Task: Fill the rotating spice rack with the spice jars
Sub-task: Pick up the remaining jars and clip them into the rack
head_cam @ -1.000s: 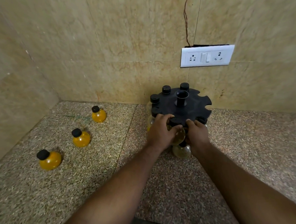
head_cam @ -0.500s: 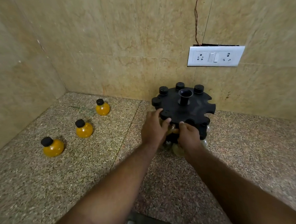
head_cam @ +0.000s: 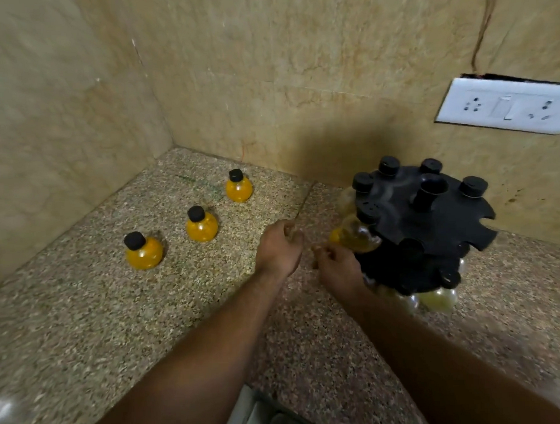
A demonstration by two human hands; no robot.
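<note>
The black rotating spice rack (head_cam: 435, 223) stands at the right on the stone counter, with several black-capped jars hanging in its upper and lower slots. One jar (head_cam: 354, 235) with yellow spice hangs at the rack's left edge. Three round yellow spice jars with black caps stand loose on the left: near (head_cam: 143, 255), middle (head_cam: 201, 225) and far (head_cam: 238, 187). My left hand (head_cam: 279, 246) hovers empty, fingers loosely curled, left of the rack. My right hand (head_cam: 336, 267) is beside the rack's lower tier, fingers loosely curled, holding nothing that I can see.
Tiled walls meet in a corner behind the loose jars. A white socket plate (head_cam: 507, 109) sits on the back wall above the rack, with a wire running up from it. The speckled counter (head_cam: 83, 319) stretches toward me.
Both hands have come off the rack and drawn back to the left. The view has swung left, so the rack now sits further right.
</note>
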